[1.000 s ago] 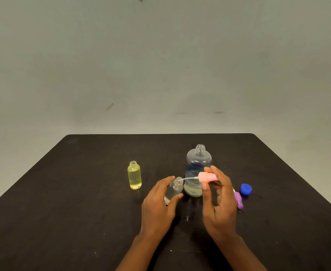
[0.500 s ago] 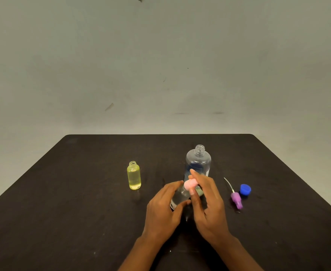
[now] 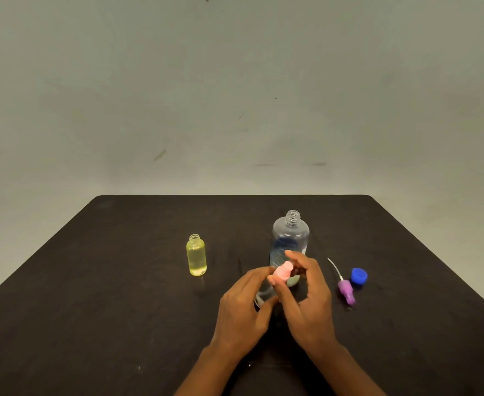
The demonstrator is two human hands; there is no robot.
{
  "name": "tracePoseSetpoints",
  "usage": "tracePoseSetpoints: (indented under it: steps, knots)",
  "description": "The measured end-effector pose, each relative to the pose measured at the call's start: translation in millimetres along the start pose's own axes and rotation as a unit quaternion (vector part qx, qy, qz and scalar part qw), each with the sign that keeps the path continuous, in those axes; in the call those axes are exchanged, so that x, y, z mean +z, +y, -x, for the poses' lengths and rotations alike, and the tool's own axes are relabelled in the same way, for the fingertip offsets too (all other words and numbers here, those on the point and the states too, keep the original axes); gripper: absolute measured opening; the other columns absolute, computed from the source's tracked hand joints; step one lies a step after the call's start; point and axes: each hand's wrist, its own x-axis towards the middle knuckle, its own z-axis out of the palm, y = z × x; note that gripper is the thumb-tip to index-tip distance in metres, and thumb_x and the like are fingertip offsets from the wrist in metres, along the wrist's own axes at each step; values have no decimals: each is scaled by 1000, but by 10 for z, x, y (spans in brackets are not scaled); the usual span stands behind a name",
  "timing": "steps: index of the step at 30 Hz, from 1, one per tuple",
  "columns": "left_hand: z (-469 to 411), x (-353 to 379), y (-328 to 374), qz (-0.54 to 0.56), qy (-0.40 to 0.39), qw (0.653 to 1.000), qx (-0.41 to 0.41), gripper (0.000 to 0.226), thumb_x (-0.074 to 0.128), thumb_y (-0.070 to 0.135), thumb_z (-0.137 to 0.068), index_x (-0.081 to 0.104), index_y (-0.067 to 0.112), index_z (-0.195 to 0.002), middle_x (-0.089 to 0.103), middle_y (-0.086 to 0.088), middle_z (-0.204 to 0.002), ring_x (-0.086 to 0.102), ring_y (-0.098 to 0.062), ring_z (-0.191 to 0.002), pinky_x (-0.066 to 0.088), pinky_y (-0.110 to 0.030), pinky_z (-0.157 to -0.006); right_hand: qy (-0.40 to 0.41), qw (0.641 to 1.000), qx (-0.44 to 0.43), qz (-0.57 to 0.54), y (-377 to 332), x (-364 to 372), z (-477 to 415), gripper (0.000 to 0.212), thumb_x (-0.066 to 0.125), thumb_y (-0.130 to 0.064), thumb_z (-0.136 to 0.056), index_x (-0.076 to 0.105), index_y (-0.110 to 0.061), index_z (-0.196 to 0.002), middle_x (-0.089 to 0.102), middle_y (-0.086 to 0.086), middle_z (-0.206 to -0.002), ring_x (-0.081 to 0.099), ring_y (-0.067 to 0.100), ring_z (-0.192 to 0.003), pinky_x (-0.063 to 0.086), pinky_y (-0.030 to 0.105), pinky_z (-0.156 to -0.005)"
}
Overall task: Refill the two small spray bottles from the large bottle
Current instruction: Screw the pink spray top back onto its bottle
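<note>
My left hand (image 3: 242, 307) grips a small clear spray bottle (image 3: 264, 292) that stands on the black table (image 3: 120, 324). My right hand (image 3: 306, 298) pinches the pink spray head (image 3: 283, 271) sitting on that bottle's neck. Most of the small bottle is hidden by my fingers. Just behind stands the large clear bottle (image 3: 290, 238), uncapped, with a little liquid at the bottom. A small yellow bottle (image 3: 196, 256) stands open to the left, filled with liquid.
A purple spray head (image 3: 346, 290) with its thin tube lies on the table right of my hands. A blue cap (image 3: 359, 276) lies beside it. The table's far edge meets a plain wall.
My right hand brought the pink spray head from sideways in front of the large bottle down onto the small clear bottle's neck. The left hand kept its grip on the bottle.
</note>
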Motion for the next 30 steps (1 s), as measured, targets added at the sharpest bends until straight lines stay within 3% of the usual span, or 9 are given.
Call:
tracePoseSetpoints:
  steps: [4,10,16,19,21,23,27,30]
  knots:
    - [4,16,-8,10,6,1000,-4,40,64,21,-82,56,25,-122,63,14,-115,60,-1,-106,53,-27,-84,-4,999,31,-26,-27,-19,-5,57,75,-35,-74,48,-34,-125,59,-17,-108,59,6,-105,43,11,-85]
    - [-10,-8,16,24,27,999,-21,41,65,33,-82,54,34,-121,61,23,-114,61,1,-102,50,-18,-82,-60,996,7,-61,-36,-75,-26,56,58,-21,-89,38,-11,-141,57,-14,-130,55,11,-121,45,20,-96]
    - [-5,4,15,12,15,1000,-11,43,65,24,-81,53,34,-121,61,21,-115,60,0,-104,52,-24,-83,-25,998,39,-51,-1,-22,2,49,67,-23,-86,49,-40,-127,65,-9,-111,64,16,-105,52,27,-86]
    - [-4,15,19,6,9,1000,-4,41,64,21,-83,54,33,-120,62,18,-114,60,0,-104,53,-26,-83,-16,998,50,-46,21,-25,2,56,78,-30,-75,49,-42,-122,62,-9,-103,64,18,-99,53,35,-85]
    - [1,14,12,6,9,1000,-5,40,62,23,-83,53,32,-121,61,18,-115,59,2,-105,52,-24,-85,-17,997,53,-47,6,-25,-4,65,82,-32,-71,46,-45,-123,61,-11,-106,63,15,-101,51,27,-87]
    - [1,4,11,10,13,1000,-11,39,62,29,-83,54,32,-122,61,19,-116,59,2,-106,52,-23,-85,-26,997,47,-53,-30,-36,-9,66,75,-31,-76,41,-46,-131,60,-15,-114,61,11,-108,49,20,-88]
    - [-9,-6,26,20,24,999,-15,41,66,35,-81,55,33,-120,60,24,-114,60,2,-103,49,-17,-84,-40,996,37,-70,-25,-66,-8,57,58,-30,-89,37,-26,-142,59,-16,-126,57,8,-117,46,20,-94]
    - [-2,6,-13,20,24,999,-19,44,70,25,-80,56,29,-121,61,21,-115,60,1,-105,51,-21,-85,-32,998,40,-47,-9,-42,-11,47,66,-21,-89,48,-15,-133,60,-25,-119,58,-1,-111,44,10,-89]
